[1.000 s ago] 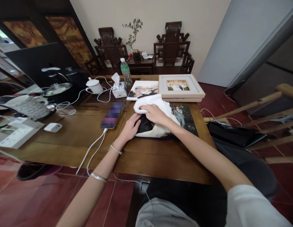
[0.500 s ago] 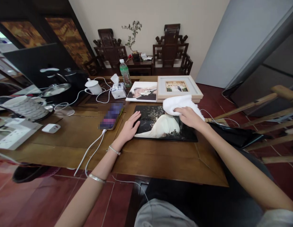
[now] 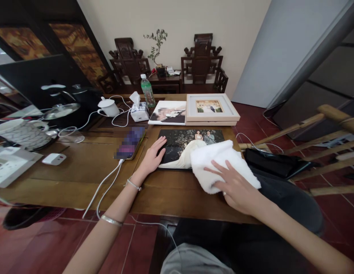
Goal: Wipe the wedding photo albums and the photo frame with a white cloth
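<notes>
A large dark photo panel (image 3: 177,146) lies flat on the wooden table (image 3: 165,194), showing two people and a long white dress. My left hand (image 3: 153,154) rests with its fingers stretched out at the panel's left edge and holds nothing. In my right hand (image 3: 236,186) is a white towel (image 3: 212,158), with the fingers spread over it and the thumb tucked into a fold. The towel covers the panel's lower right part and hangs past its near edge over the table.
Behind the panel lie a smaller photo panel (image 3: 168,118) and a pale picture frame (image 3: 231,110). A phone (image 3: 129,142) with a white cable is to the left. Farther off are a tissue box (image 3: 139,112), a bottle (image 3: 147,91), a lidded cup (image 3: 108,107) and a power strip (image 3: 11,163).
My right hand has drawn the towel from the panel's upper right toward me to its lower right. The two pictured people are now uncovered. My left hand stays at the left edge.
</notes>
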### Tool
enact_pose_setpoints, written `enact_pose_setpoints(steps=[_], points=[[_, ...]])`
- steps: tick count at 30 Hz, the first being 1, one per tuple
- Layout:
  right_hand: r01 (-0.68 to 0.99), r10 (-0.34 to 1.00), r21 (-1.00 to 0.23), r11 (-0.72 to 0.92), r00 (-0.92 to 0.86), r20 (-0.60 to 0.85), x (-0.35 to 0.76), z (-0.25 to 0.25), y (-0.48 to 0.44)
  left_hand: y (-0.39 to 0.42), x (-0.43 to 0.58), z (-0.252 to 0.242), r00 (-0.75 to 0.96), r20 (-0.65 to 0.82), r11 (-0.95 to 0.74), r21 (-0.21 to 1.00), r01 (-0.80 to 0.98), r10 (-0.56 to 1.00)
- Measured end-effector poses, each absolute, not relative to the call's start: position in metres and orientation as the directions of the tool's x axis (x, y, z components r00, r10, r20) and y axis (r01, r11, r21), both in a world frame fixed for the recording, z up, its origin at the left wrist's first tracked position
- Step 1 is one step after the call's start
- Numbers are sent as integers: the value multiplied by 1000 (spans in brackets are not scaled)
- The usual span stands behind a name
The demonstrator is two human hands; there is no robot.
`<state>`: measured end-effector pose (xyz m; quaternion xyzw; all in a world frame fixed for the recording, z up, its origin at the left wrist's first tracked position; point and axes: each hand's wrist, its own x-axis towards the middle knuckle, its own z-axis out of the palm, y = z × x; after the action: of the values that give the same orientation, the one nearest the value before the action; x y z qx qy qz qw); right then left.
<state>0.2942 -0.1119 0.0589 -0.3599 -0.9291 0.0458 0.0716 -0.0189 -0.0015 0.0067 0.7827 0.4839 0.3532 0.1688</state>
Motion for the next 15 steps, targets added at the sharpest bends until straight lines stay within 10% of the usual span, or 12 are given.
enact_pose_setpoints(steps=[15], points=[[767, 784, -166, 620, -597, 170, 297, 73, 33, -1, -21, 7, 279, 386, -470, 612, 636, 879]])
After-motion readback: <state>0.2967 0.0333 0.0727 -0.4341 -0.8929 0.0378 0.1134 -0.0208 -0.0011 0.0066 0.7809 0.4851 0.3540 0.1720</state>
